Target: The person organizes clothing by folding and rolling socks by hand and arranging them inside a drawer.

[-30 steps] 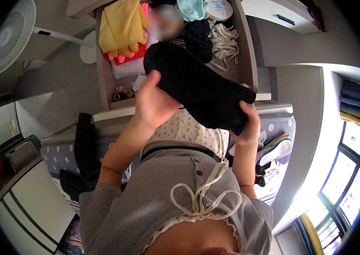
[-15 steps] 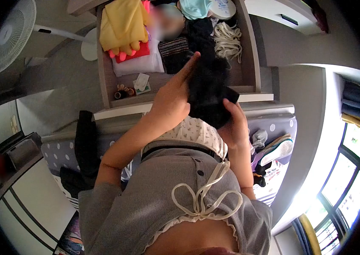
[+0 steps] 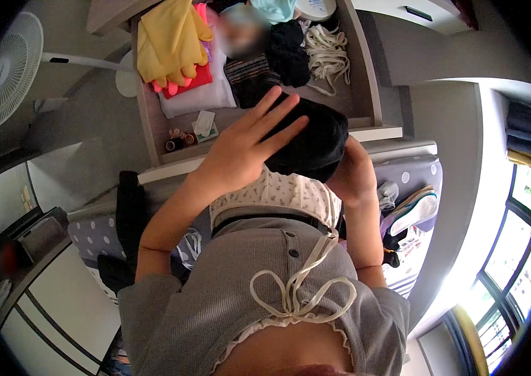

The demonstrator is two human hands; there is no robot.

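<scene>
A folded black cloth garment (image 3: 312, 135) is held in front of me at the drawer's near edge; its exact kind cannot be made out. My left hand (image 3: 240, 144) grips it from the left, with several fingers stretched across its upper face and the thumb hidden. On the right, my right hand (image 3: 354, 174) is wrapped round the garment's lower right side, its fingertips mostly behind the cloth. Just beyond, inside the open drawer (image 3: 366, 69), lie a dark striped knit piece (image 3: 250, 78) and a bunched black cloth (image 3: 287, 53).
The drawer also holds yellow rubber gloves (image 3: 171, 41), white cords (image 3: 328, 56), a light blue cloth (image 3: 273, 9) and small bottles (image 3: 178, 139). A fan (image 3: 9, 72) stands at left. Insoles (image 3: 416, 210) and clothing lie on the dotted bedding (image 3: 93, 232) beside me.
The black garment has become a more compact bundle, and its loose upper part no longer hangs over the drawer. My left hand's fingers have spread over it; my right hand has shifted slightly right.
</scene>
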